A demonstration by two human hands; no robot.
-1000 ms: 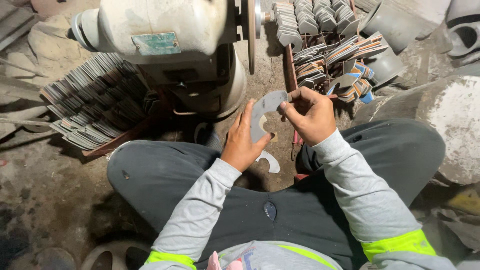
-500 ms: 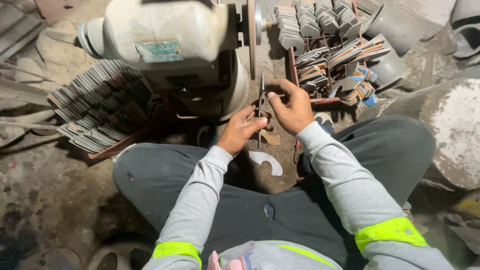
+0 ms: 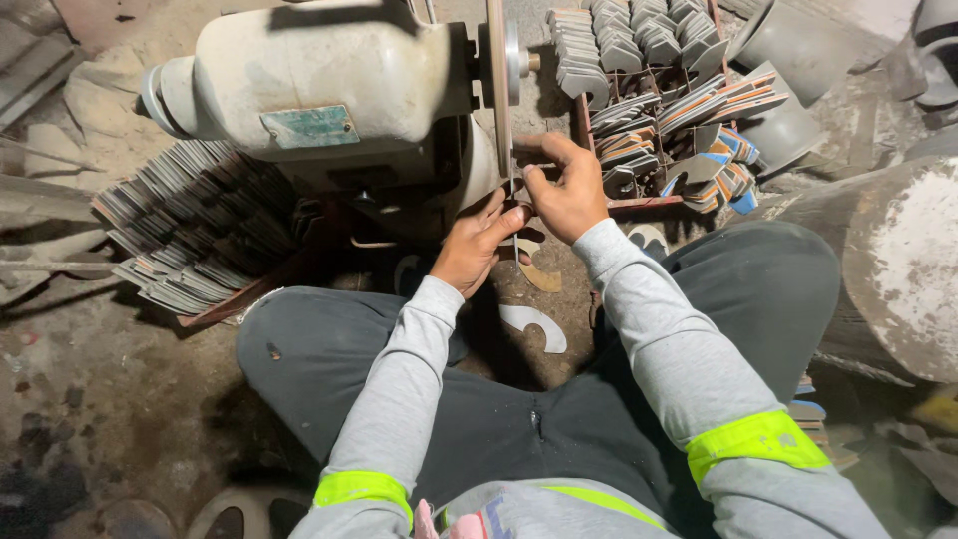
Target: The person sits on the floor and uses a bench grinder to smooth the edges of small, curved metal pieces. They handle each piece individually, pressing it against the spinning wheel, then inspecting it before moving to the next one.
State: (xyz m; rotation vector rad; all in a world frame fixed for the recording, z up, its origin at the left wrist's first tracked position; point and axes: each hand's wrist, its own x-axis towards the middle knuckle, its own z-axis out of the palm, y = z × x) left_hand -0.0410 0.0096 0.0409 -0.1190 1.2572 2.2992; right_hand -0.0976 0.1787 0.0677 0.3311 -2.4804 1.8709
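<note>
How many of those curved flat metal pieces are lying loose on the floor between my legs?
2. A pale one lies nearest the body; a brownish one lies just below the left hand and right hand. More may be hidden under the hands.

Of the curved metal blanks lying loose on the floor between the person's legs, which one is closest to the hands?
The tan, rust-toned blank, directly below the left hand and right hand. The pale grey blank lies farther back, nearer the person's lap.
</note>
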